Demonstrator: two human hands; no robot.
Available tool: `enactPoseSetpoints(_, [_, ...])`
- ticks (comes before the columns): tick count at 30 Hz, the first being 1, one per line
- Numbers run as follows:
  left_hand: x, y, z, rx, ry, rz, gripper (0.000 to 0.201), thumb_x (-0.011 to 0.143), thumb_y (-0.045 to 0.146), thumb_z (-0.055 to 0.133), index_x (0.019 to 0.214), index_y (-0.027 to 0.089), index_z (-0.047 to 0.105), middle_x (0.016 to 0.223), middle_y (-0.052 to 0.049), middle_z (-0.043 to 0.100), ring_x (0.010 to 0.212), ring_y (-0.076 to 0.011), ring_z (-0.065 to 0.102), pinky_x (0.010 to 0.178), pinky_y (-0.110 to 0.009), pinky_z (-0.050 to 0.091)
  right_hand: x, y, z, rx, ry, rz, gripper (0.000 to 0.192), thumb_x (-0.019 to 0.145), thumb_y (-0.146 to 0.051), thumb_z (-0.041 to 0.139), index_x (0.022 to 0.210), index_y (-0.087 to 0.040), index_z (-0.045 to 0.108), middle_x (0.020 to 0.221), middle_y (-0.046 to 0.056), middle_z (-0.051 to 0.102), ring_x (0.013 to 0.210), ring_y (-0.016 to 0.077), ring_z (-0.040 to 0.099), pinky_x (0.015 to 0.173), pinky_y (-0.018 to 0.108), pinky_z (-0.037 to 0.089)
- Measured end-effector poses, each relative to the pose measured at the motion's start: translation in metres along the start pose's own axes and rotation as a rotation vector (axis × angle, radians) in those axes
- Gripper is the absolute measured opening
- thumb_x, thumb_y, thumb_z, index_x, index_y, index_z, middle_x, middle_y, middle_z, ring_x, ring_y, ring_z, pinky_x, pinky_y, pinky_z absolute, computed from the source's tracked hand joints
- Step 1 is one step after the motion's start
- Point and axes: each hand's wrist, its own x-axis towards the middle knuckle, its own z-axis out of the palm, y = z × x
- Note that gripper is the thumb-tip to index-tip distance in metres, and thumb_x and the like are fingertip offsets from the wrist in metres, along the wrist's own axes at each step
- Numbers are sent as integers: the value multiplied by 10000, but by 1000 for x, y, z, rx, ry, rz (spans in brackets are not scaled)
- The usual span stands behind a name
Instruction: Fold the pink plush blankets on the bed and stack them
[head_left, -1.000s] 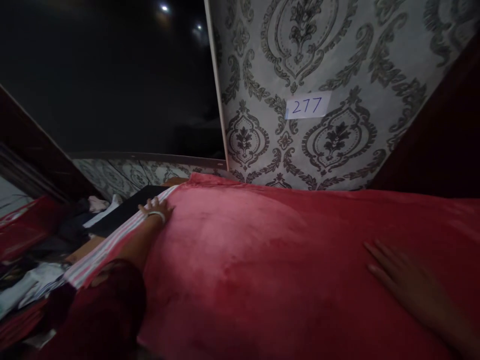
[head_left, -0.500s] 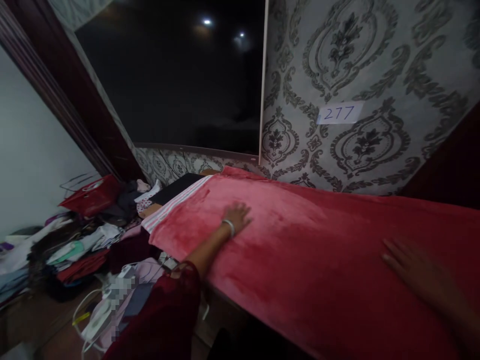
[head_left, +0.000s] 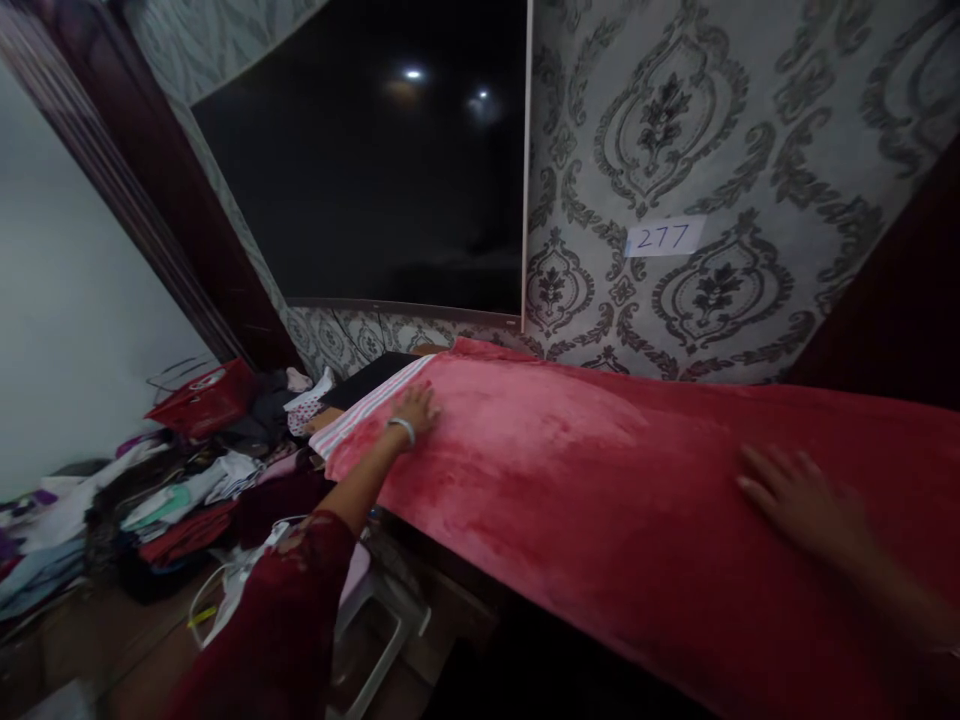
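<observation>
- Lying spread flat across a raised surface under the patterned wall: red plush blanket [head_left: 600, 480], near edge hanging over the front; surface beneath hidden, so kind of furniture not determinable.
- Resting palm-down on the blanket's left end, fingers wide and flat, gripping nothing: left hand [head_left: 415, 409], just beside the striped pink-and-white border [head_left: 367, 405].
- Circling the left wrist: pale bangle [head_left: 402, 428]; dark red sleeve [head_left: 277, 620] covering the upper arm at lower frame.
- Pressing flat on the blanket toward its right part, fingers spread wide and pointing left, holding nothing: right hand [head_left: 799, 495]; somewhat blurred, forearm running off the lower right.
- Hands lying well apart, both touching the blanket top.
- Showing beyond the striped border at the blanket's far left end: dark flat item [head_left: 367, 375], identity not determinable.
- Hanging on the damask wallpaper [head_left: 720, 130] above the blanket: white paper label [head_left: 664, 237] reading 277.
- Filling the wall left of the label: large dark screen [head_left: 375, 170], reflecting two small light spots.
- Lying on the floor at left: heap of mixed clothes [head_left: 172, 490], with a red bag [head_left: 204, 398] at its far side.
- Standing below the left arm, near the blanket's hanging edge: white plastic stool [head_left: 382, 610], partly hidden.
</observation>
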Motion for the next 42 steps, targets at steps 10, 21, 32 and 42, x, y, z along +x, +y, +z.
enactPoseSetpoints(10, [43, 121, 45, -113, -71, 419, 618, 983, 571, 298, 1554, 338, 307, 1661, -6, 221, 1525, -258, 195, 1197, -571, 198, -38, -67, 30, 115, -47, -238, 660, 945, -608, 246, 1479, -294, 471, 1546, 78, 444, 1421, 349, 392, 1058, 603, 415])
enactPoseSetpoints(21, [90, -53, 41, -75, -20, -45, 513, 981, 440, 505, 1442, 217, 473, 1522, -133, 444, 1371, -322, 446, 1096, -601, 377, -52, -54, 45, 174, 48, -287, 624, 946, -573, 318, 1545, -395, 324, 1543, 32, 445, 1382, 335, 455, 1102, 621, 366])
enactPoseSetpoints(32, [103, 113, 25, -93, -2, 349, 589, 967, 560, 429, 1513, 344, 383, 1641, -24, 293, 1513, -276, 222, 1194, -506, 251, -58, -56, 40, 151, 0, -272, 642, 956, -550, 322, 1572, -395, 230, 1587, 16, 376, 1411, 317, 418, 1136, 616, 325])
enactPoseSetpoints(42, [96, 183, 58, -245, 23, 698, 528, 931, 555, 533, 1416, 343, 528, 1553, -23, 451, 1452, -311, 340, 1177, -515, 271, -62, -54, 39, 171, -74, -222, 643, 950, -537, 296, 1577, -436, 197, 1578, -24, 383, 1406, 343, 420, 1107, 624, 380])
